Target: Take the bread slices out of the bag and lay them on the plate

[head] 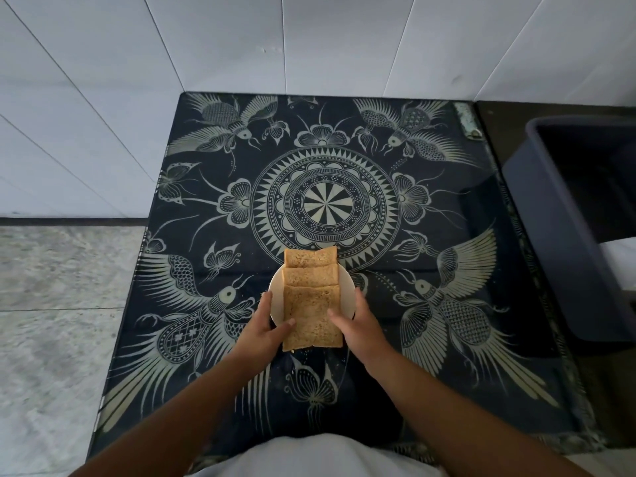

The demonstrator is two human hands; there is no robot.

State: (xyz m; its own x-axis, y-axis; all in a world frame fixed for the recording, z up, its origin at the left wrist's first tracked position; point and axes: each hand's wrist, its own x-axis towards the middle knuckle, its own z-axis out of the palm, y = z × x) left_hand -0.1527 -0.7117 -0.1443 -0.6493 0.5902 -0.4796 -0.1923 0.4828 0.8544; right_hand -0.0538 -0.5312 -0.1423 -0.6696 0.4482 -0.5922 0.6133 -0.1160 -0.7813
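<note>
**Bread slices lined up on a plate, both hands at the nearest slice**

At the far left, pale stone floor [51, 304] and white wall tiles [103, 80] are seen beside the table. The table is covered by a dark cloth [481, 373] printed with birds, butterflies and a central round medallion.

The left hand [266, 327] is laid at the left side of the plate [275, 287], fingers along the rim and the thumb pressed onto the top of the nearest bread slice [311, 315]. The hand is not closed; it is spread over plate edge and bread.

On the small white plate, near the table's front centre, three bread slices are laid in an overlapping row running away from the viewer: the far slice [309, 258], the middle slice [309, 277], and the nearest one, which overhangs the plate's near rim.

The right hand [358, 325] is set against the right side of the same nearest slice, the thumb on its top surface and the fingers along the plate's right rim. The two hands are kept apart, with the slice between them.

At the far right, a dark bin [568, 235] is seen beside the table. No bag can be made out.
</note>
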